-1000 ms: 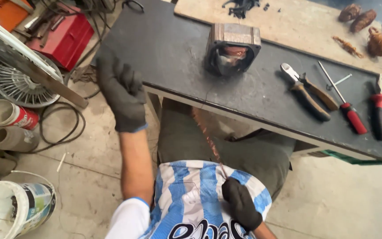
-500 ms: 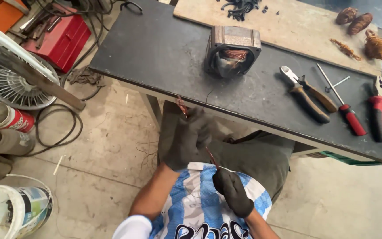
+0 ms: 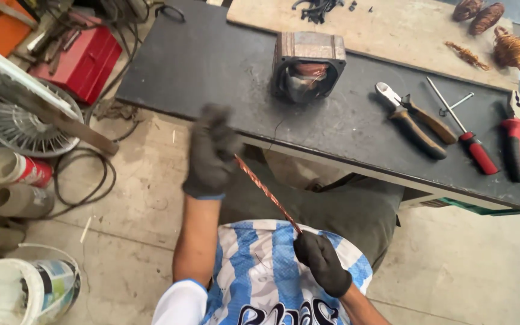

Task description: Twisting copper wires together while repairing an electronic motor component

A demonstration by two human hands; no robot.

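Compared with half a second ago, the left hand [image 3: 210, 153] has moved up and away from the right hand [image 3: 322, 263], so the copper wire bundle [image 3: 267, 192] is now stretched straight between them. Both gloved hands' fingers are closed around its ends, below the stator core [image 3: 308, 66], which stands on the dark desk [image 3: 200, 66]. Right of the core lie pliers [image 3: 413, 120] and a screwdriver [image 3: 464, 135]; left of it, on the floor, a fan grille [image 3: 13, 120].

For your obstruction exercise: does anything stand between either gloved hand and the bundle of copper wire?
Nothing visible does. The left hand grips the copper wire bundle at its upper end, the right hand at its lower end, directly.
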